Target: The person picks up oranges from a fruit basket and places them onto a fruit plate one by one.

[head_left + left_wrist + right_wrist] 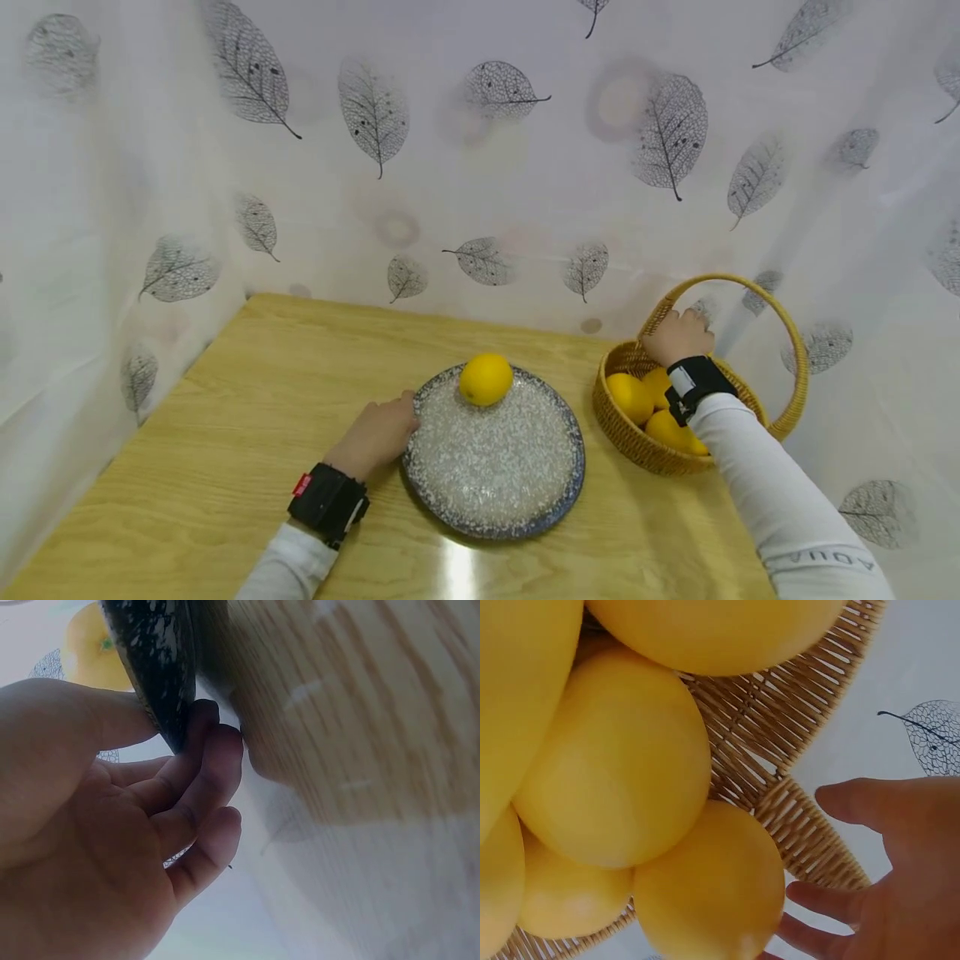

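Note:
A speckled grey plate with a dark rim lies on the wooden table. One yellow orange sits near its far edge. My left hand pinches the left rim; in the left wrist view the thumb is above the plate's edge and fingertips are below. To the right, my right hand reaches over a wicker basket holding several oranges. The right wrist view shows that hand's thumb spread away from its fingers, which are beside an orange; contact is unclear.
The basket's tall arched handle rises around the right wrist. A pale curtain printed with leaves hangs behind and beside the table. The table's left edge meets the curtain.

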The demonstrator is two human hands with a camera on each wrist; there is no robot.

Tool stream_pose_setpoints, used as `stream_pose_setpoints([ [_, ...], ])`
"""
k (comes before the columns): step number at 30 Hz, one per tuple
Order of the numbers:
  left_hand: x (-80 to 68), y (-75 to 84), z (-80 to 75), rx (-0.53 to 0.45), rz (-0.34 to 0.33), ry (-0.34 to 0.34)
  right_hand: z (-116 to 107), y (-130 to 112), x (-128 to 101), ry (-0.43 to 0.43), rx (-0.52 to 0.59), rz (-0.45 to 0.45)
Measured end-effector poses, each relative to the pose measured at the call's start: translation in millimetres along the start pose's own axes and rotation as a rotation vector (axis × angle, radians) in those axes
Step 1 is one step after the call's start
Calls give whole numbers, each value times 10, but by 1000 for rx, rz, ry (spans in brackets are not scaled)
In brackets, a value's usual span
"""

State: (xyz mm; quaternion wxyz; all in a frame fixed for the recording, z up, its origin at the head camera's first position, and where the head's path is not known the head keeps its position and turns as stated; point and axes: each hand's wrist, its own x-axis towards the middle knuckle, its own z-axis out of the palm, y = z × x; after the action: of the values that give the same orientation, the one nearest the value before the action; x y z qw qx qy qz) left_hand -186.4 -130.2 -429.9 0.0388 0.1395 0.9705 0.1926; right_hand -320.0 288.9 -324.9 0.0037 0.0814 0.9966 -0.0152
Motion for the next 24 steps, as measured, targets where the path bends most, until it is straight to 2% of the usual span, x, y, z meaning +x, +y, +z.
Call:
stream_pose_setpoints([
  [6, 24, 1, 42, -1, 28, 11, 162, 180, 157, -71, -41, 27],
  [13, 7, 8, 22, 9, 23, 16, 200, 242, 255, -99, 13, 37],
  [24, -1, 0, 12, 21, 16, 16, 238, 311, 323, -57, 74, 23],
])
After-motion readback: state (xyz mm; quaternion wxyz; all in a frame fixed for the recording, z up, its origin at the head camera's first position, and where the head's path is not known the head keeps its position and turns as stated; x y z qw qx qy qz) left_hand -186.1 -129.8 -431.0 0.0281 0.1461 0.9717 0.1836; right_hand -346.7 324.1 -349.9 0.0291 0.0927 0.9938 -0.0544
